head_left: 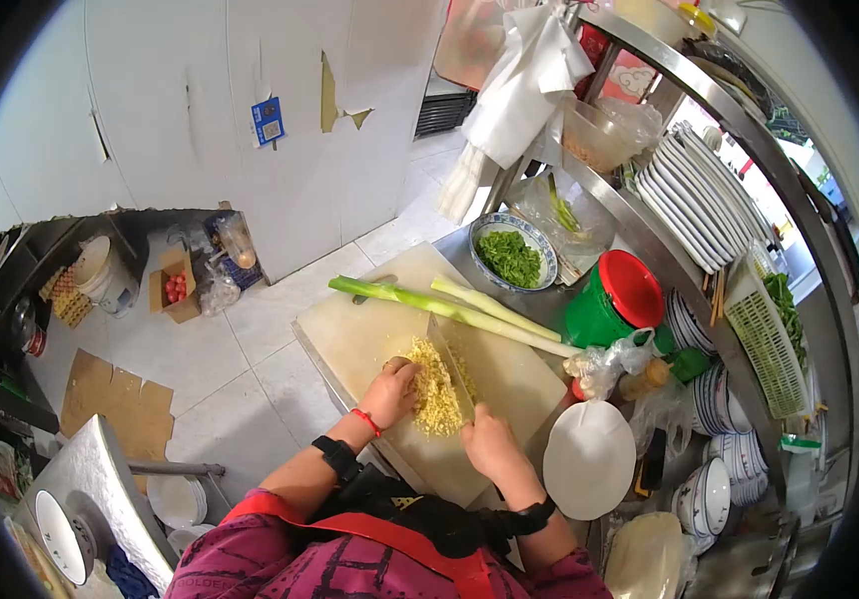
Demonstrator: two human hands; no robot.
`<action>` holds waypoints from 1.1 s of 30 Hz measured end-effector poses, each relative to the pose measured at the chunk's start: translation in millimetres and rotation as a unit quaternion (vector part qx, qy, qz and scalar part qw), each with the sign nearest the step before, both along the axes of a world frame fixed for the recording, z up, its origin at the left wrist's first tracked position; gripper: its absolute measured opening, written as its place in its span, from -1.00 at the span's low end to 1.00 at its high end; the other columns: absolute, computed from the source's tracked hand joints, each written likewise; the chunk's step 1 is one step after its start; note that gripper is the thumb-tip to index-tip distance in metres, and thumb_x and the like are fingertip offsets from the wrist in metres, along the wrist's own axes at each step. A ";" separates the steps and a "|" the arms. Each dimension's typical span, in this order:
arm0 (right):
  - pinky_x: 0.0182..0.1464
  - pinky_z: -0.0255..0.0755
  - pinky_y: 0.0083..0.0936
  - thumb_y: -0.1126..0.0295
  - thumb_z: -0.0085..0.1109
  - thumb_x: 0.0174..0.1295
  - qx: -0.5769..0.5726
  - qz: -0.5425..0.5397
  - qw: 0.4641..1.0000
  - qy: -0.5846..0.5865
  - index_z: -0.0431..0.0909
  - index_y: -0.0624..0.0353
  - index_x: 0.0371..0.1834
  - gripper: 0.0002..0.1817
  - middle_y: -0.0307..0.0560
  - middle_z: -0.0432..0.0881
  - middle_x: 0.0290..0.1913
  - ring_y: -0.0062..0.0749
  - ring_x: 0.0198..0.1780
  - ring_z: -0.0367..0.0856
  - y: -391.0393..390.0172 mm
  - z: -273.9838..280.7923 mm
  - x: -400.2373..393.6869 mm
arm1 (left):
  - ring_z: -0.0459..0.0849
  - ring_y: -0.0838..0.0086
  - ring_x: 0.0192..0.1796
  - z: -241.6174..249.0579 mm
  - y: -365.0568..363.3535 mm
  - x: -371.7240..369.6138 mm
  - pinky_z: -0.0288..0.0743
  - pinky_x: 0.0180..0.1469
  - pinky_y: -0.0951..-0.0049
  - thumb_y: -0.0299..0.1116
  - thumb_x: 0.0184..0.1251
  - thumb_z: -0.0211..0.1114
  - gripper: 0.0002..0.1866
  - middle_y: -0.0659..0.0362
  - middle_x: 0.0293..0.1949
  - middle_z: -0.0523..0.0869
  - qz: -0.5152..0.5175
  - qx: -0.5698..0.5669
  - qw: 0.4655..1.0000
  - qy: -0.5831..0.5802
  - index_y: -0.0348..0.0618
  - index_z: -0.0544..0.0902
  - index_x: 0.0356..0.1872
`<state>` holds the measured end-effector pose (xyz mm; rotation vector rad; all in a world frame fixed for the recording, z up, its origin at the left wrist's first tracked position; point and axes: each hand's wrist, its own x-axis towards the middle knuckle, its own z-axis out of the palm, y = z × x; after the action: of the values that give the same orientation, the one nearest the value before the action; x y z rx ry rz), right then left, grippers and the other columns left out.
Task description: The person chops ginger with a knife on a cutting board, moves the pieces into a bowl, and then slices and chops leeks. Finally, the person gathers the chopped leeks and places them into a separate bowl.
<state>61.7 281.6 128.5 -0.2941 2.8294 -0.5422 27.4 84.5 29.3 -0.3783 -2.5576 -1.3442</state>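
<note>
My right hand [493, 446] grips the handle of a cleaver [452, 367], whose blade stands on edge along a pile of finely chopped yellow pieces [433, 394], perhaps ginger or garlic. On the other side of the pile, my left hand [390, 388] rests against it with bent fingers, the tips partly hidden; it seems to hold nothing. Beneath lies a pale cutting board [511, 404]. Across its far part stretch a long green-and-white leek [449, 309] and a paler stalk [484, 303].
Behind the board stand a bowl of chopped greens [509, 262] and a green tub with a red lid [617, 292]. A white oval plate [589, 459] lies at the right. Stacked plates [694, 200] fill the metal shelf above. A cardboard sheet [115, 404] is on the floor.
</note>
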 end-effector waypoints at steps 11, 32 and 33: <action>-0.25 0.42 0.04 0.37 -0.10 0.19 -0.028 0.020 0.999 0.000 0.30 0.39 -0.21 -0.74 0.41 0.54 -0.47 0.28 -0.34 0.55 -22.6 0.7 9.0 | 0.57 0.17 -0.28 -0.8 -16.9 12.2 0.48 -0.22 0.32 -0.49 -0.05 0.29 -0.82 0.00 -0.36 0.54 -0.022 0.025 0.999 -0.026 -0.24 0.57 -0.34; -0.22 0.40 0.03 0.35 -0.08 0.21 -0.044 0.006 0.999 -0.012 0.34 0.40 -0.26 -0.74 0.45 0.52 -0.44 0.34 -0.31 0.52 -30.3 1.0 8.7 | 0.56 0.25 -0.23 5.8 -34.6 21.9 0.49 -0.14 0.37 -0.51 -0.12 0.35 -0.53 0.01 -0.24 0.51 -0.008 0.067 0.994 -0.088 -0.29 0.48 -0.08; -0.21 0.40 0.02 0.34 -0.08 0.20 -0.036 -0.001 0.999 -0.021 0.34 0.41 -0.26 -0.73 0.44 0.53 -0.44 0.33 -0.30 0.53 -30.5 7.1 9.5 | 0.56 0.25 -0.23 4.0 -34.8 22.1 0.49 -0.14 0.37 -0.51 -0.12 0.35 -0.53 0.01 -0.24 0.51 -0.008 0.068 0.994 -0.088 -0.29 0.48 -0.08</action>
<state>71.2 251.1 135.6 -0.2896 2.7735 -0.6428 49.5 49.8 33.4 -0.2659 -2.5860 -1.6141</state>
